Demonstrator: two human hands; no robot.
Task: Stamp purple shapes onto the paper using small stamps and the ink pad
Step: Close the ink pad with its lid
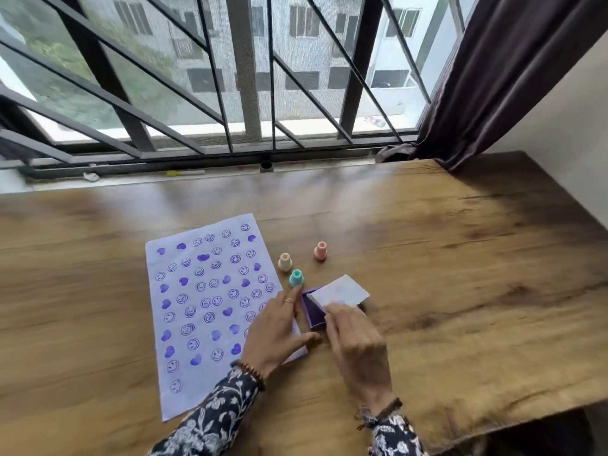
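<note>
Wooden surface by a barred window. Paper w/ purple hearts & smiley prints lies lower left of centre. Three small stamps stand just right of it: cream stamp, pink stamp, teal stamp. Purple ink pad sits centre-bottom, its white lid tilted over it. Right hand pinches the lid's near edge, grip narrow. Left hand rests flat, fingers spread, on the paper's right edge beside the pad.
</note>
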